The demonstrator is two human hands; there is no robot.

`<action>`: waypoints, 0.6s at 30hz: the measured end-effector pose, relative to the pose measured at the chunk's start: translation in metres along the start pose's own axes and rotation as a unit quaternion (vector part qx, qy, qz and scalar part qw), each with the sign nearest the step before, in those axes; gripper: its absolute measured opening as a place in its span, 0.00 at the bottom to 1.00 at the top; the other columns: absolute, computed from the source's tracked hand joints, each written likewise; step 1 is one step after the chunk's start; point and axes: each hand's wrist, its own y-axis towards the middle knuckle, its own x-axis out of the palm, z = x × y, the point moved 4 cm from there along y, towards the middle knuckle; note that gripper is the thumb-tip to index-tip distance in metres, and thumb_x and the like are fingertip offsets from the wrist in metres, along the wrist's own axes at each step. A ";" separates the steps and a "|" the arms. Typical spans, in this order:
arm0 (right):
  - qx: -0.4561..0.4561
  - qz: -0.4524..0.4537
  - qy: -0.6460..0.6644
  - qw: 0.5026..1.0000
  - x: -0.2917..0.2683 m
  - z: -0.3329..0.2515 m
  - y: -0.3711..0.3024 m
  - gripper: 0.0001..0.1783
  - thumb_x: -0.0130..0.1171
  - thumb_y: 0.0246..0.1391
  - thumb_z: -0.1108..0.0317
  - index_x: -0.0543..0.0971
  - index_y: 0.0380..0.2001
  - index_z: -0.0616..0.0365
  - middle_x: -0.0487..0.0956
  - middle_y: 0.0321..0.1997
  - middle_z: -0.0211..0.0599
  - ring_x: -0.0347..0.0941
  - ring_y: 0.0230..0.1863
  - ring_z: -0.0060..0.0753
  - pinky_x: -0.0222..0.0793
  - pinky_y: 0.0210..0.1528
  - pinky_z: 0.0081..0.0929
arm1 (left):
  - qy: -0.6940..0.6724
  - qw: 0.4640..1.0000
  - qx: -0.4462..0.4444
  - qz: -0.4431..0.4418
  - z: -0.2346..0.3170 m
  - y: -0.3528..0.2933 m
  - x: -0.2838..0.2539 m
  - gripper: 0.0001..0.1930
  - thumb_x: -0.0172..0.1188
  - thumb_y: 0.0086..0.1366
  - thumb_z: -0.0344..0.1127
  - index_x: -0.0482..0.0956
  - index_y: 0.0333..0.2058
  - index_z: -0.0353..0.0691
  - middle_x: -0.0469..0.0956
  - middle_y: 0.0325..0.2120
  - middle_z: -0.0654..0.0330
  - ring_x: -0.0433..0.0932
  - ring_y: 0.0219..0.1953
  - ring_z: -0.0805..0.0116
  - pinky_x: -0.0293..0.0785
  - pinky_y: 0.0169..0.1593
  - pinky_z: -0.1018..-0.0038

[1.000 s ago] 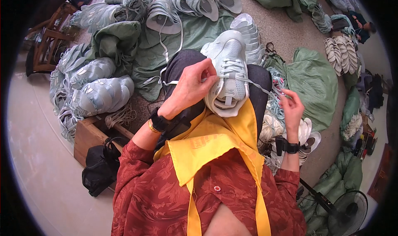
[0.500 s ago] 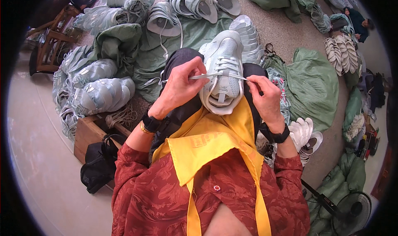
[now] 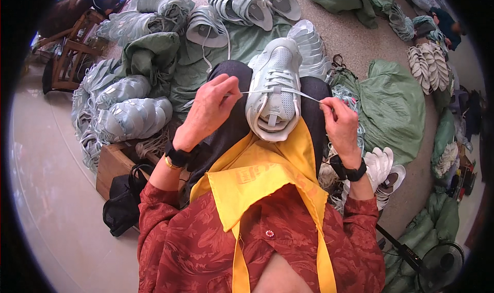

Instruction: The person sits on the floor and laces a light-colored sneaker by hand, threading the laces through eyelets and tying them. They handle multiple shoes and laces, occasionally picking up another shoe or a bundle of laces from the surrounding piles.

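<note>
A pale grey-blue sneaker [image 3: 273,95] rests between my knees on the yellow apron [image 3: 257,185], its toe pointing away from me. Crossed rows of light shoelace [image 3: 303,94] run up its front. My left hand [image 3: 212,103], to the left of the shoe, pinches one lace end. Off to the right, my right hand [image 3: 339,119] pinches the other end between thumb and fingers. Both lace ends stretch sideways from the top of the lacing, looking taut. The shoe's opening faces me.
Stacked pale shoe uppers [image 3: 135,114] lie at left beside a wooden box [image 3: 114,164] with a black bag [image 3: 122,203]. More uppers [image 3: 239,7] sit on green cloth ahead. At right are a green sack [image 3: 388,113], white shoe pieces [image 3: 383,172] and a fan [image 3: 440,264].
My hands have moved farther apart, the left one leftward and the right one rightward. More lace now stretches between each hand and the shoe, which stays in place.
</note>
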 end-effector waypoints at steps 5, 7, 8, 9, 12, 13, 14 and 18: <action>0.036 0.021 -0.011 0.999 -0.014 0.024 -0.016 0.04 0.63 0.60 0.75 0.82 0.38 0.60 0.81 0.27 0.36 0.73 0.22 0.28 0.67 0.27 0.28 | 0.031 0.999 -0.030 -0.003 -0.009 -0.010 -0.023 0.06 0.62 0.61 0.21 0.72 0.32 0.30 0.71 0.29 0.56 0.76 0.28 0.62 0.75 0.31 0.72; 0.044 0.026 -0.016 0.999 -0.020 0.031 -0.022 0.04 0.63 0.60 0.75 0.82 0.39 0.61 0.80 0.27 0.36 0.72 0.21 0.26 0.66 0.26 0.27 | 0.046 0.998 -0.048 -0.001 -0.014 -0.015 -0.036 0.06 0.62 0.62 0.21 0.72 0.32 0.31 0.71 0.30 0.57 0.75 0.29 0.62 0.74 0.32 0.71; 0.049 0.028 -0.018 0.998 -0.024 0.036 -0.026 0.04 0.63 0.60 0.76 0.82 0.39 0.61 0.80 0.27 0.36 0.71 0.20 0.24 0.66 0.26 0.27 | 0.048 0.997 -0.055 0.004 -0.016 -0.017 -0.043 0.06 0.62 0.62 0.21 0.72 0.32 0.31 0.71 0.30 0.57 0.75 0.30 0.62 0.74 0.32 0.71; 0.073 0.021 -0.010 0.997 -0.025 0.051 -0.033 0.05 0.62 0.61 0.76 0.83 0.40 0.61 0.81 0.28 0.34 0.72 0.21 0.20 0.67 0.24 0.24 | 0.049 0.997 -0.063 0.010 -0.017 -0.020 -0.049 0.06 0.62 0.62 0.21 0.72 0.32 0.31 0.71 0.30 0.57 0.75 0.30 0.62 0.73 0.33 0.70; 0.163 0.010 0.013 0.987 -0.039 0.070 -0.046 0.05 0.61 0.62 0.75 0.83 0.40 0.61 0.84 0.32 0.38 0.79 0.23 0.29 0.73 0.29 0.29 | 0.136 0.989 -0.033 0.037 -0.024 -0.027 -0.067 0.07 0.63 0.62 0.21 0.72 0.33 0.32 0.70 0.31 0.57 0.74 0.32 0.61 0.71 0.34 0.68; 0.162 0.030 0.030 0.986 -0.043 0.075 -0.048 0.05 0.61 0.62 0.76 0.83 0.40 0.61 0.84 0.30 0.37 0.79 0.22 0.25 0.73 0.27 0.26 | 0.170 0.984 -0.014 0.054 -0.026 -0.029 -0.073 0.07 0.63 0.61 0.21 0.72 0.33 0.32 0.70 0.31 0.57 0.74 0.32 0.61 0.71 0.34 0.68; 0.161 0.030 0.018 0.986 -0.048 0.083 -0.052 0.05 0.60 0.62 0.76 0.83 0.40 0.62 0.84 0.30 0.37 0.79 0.23 0.25 0.73 0.27 0.25 | 0.204 0.976 0.005 0.070 -0.028 -0.032 -0.079 0.07 0.63 0.61 0.21 0.72 0.33 0.32 0.71 0.31 0.57 0.74 0.32 0.60 0.70 0.34 0.68; 0.167 0.045 0.006 0.985 -0.065 0.117 -0.066 0.06 0.60 0.62 0.77 0.83 0.41 0.62 0.84 0.30 0.36 0.80 0.24 0.24 0.74 0.27 0.23 | 0.208 0.967 -0.109 0.098 -0.047 -0.043 -0.115 0.07 0.62 0.59 0.23 0.72 0.33 0.33 0.72 0.30 0.52 0.74 0.36 0.48 0.70 0.39 0.59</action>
